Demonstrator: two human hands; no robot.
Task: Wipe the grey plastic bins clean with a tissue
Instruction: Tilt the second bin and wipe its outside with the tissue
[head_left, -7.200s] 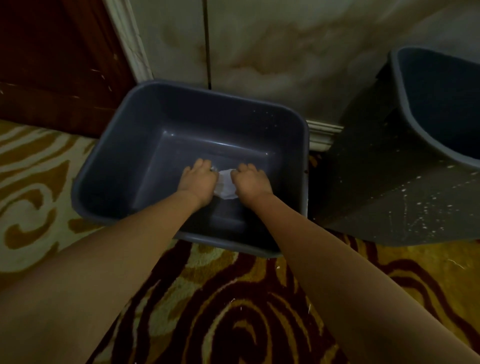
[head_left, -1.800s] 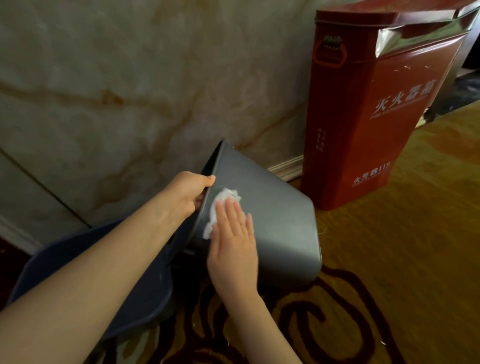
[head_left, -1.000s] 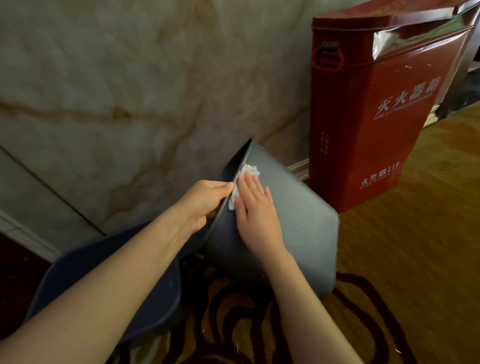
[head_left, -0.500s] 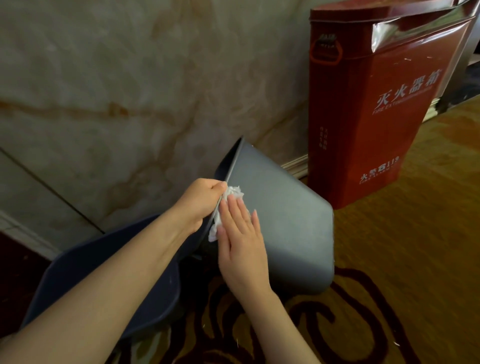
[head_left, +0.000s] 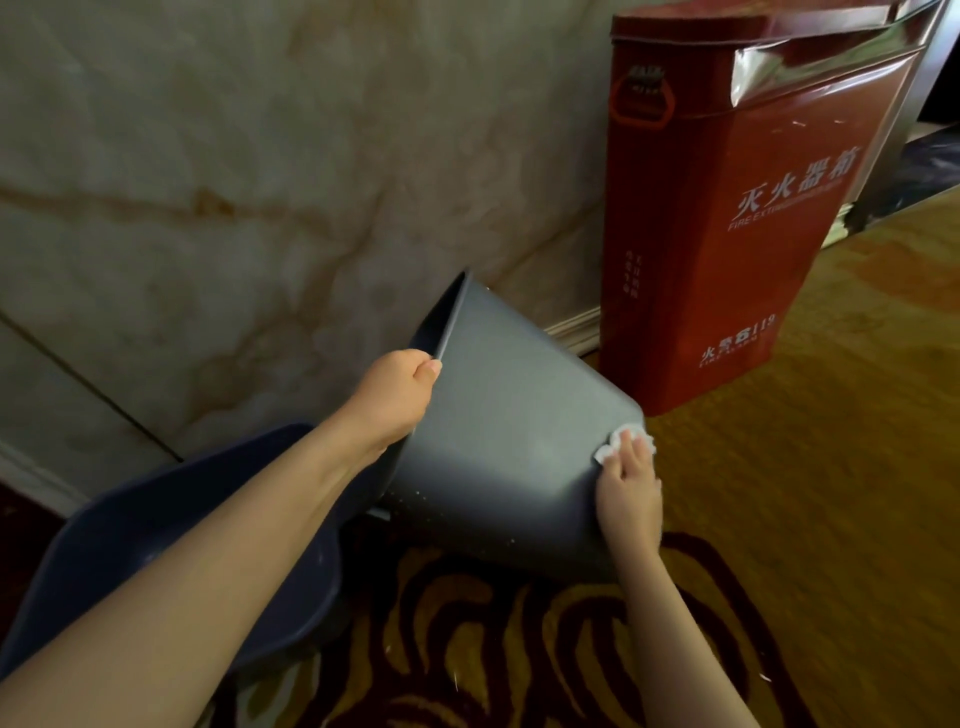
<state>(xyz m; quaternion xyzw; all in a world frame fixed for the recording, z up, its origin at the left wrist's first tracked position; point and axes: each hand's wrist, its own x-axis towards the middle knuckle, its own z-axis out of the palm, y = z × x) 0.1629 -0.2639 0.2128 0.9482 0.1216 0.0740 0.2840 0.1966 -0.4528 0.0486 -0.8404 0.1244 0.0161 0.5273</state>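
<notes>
A tall grey plastic bin (head_left: 509, 441) is tipped toward the wall, its base end pointing right. My left hand (head_left: 397, 395) grips its rim, thumb on the outside. My right hand (head_left: 628, 483) lies flat against the bin's outer side near the base corner, pressing a crumpled white tissue (head_left: 621, 439) under its fingertips. A second, wider grey bin (head_left: 156, 545) sits on the floor at the lower left, partly hidden by my left forearm.
A tall red fire-extinguisher box (head_left: 737, 208) stands against the marble wall (head_left: 260, 182) right of the tipped bin. The floor is a yellow and dark red patterned carpet (head_left: 519, 649). A white skirting board runs along the wall's foot.
My right hand has slid the tissue from the bin's rim, next to my left hand, down its outer side to the base corner. The left hand keeps its grip on the rim.
</notes>
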